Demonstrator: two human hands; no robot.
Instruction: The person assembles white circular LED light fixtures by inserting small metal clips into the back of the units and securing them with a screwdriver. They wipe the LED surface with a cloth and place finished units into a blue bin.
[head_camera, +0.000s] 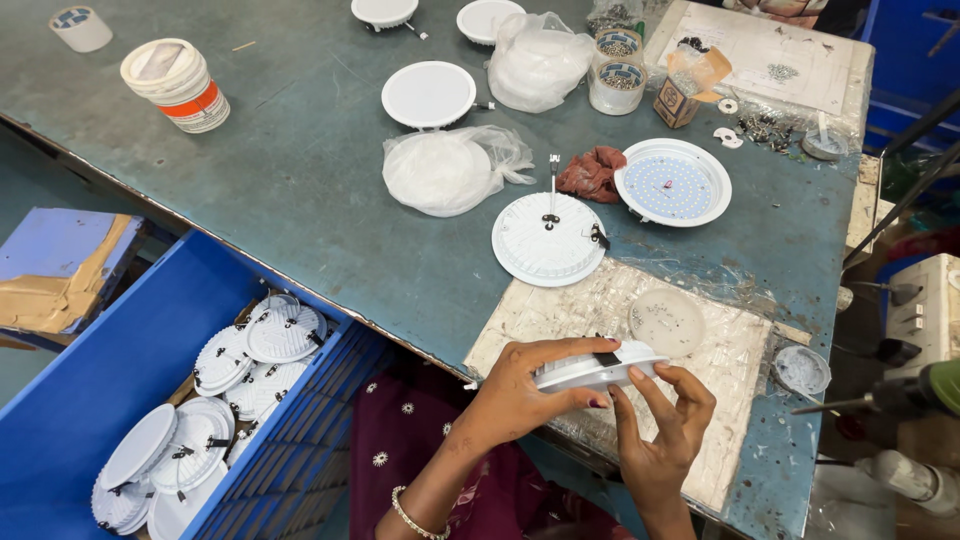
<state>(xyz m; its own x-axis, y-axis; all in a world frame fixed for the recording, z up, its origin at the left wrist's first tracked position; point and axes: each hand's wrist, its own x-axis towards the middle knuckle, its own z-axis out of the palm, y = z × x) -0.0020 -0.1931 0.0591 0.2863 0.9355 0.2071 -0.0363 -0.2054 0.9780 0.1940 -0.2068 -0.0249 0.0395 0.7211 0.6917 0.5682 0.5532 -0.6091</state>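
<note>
Your left hand (520, 395) and right hand (665, 425) both pinch the round white lamp (598, 368) over the table's (300, 190) near edge; a slack grip could drop it.

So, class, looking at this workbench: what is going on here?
A person holds a round white lamp housing edge-on in both hands over a plastic-wrapped board at the near edge of the table. The left hand cups it from the side; the right hand pinches its rim. Another housing lies back-up just beyond, beside one showing its LED board. A blue crate beside the table holds a pile of similar lamps.
</note>
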